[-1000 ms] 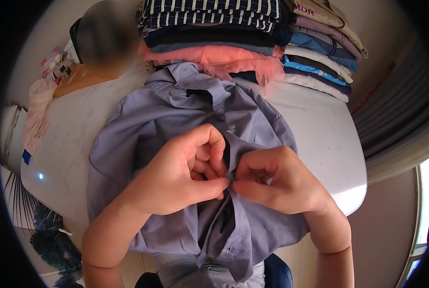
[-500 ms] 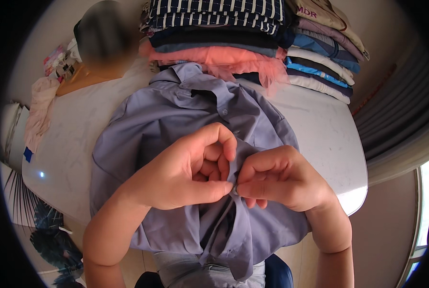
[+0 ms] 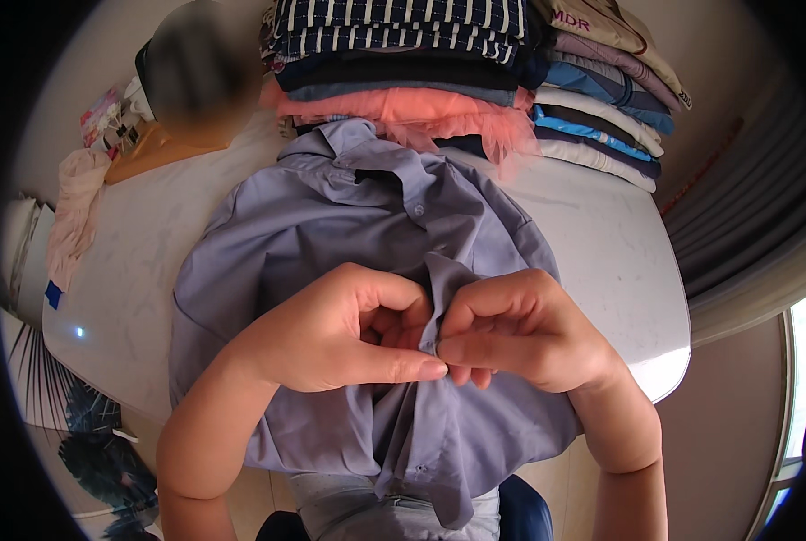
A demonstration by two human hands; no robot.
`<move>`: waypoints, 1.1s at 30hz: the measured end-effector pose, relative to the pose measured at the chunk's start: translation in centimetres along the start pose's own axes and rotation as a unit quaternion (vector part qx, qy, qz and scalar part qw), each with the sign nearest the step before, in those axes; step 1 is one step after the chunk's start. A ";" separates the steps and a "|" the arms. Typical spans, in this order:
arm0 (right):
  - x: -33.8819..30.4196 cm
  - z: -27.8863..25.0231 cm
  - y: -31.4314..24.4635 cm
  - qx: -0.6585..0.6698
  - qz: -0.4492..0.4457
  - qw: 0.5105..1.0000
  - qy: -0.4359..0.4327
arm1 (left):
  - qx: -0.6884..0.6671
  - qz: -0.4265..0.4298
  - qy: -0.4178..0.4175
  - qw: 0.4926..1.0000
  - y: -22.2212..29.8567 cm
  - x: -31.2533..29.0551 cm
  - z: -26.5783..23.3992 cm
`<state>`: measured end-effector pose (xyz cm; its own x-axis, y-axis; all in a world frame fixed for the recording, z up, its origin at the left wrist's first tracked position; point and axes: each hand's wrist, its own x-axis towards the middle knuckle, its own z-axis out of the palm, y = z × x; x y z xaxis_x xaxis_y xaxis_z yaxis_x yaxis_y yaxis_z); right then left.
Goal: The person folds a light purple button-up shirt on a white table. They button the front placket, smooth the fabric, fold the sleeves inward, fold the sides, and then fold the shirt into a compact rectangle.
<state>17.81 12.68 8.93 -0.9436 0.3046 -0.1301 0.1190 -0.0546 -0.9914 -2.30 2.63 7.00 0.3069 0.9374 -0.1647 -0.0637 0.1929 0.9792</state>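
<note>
One grey-purple button-up shirt point(image 3: 267, 234), spread on the white desk point(image 3: 606, 243), lower end overhanging the near edge. Left hand point(image 3: 331, 338) and right hand point(image 3: 543, 338), from where I stand: fingers of both pinched closed on its front edge point(image 3: 438, 302), close together. Behind it: one stack of folded clothes point(image 3: 394, 68), coral tulle point(image 3: 509, 133) spilling out, and a second stack point(image 3: 601, 131) to its right.

We're up on the person's own head, left one of a side-by-side fisheye pair, facing steeply down and forward across the white, rounded-corner table point(image 3: 619, 243). It's close in: bare left hand point(image 3: 340, 338) and bare right hand point(image 3: 529, 338) large at centre, pale grey trousers point(image 3: 394, 509) at the bottom edge, that wide lens bowing the table's outline and reaching out right to the ribbed grey curtain point(image 3: 755, 243).
</note>
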 end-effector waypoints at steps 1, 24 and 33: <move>0.1 -0.1 0.1 0.010 0.004 1.000 -0.008 | -0.004 0.009 -0.004 1.000 0.0 0.0 0.0; 0.2 -2.9 0.7 0.058 -0.056 0.996 0.038 | 0.129 -0.074 0.110 0.983 4.0 -4.1 3.0; 2.7 -2.9 3.8 -0.114 -0.174 0.952 0.226 | 0.666 -0.036 0.256 0.699 -4.9 -7.5 3.3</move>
<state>16.57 16.06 4.72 -0.7154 0.6466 0.2647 -0.0639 0.3167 -0.9464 -1.16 -6.25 3.82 -0.1381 0.9859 0.0944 0.9809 0.1229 0.1511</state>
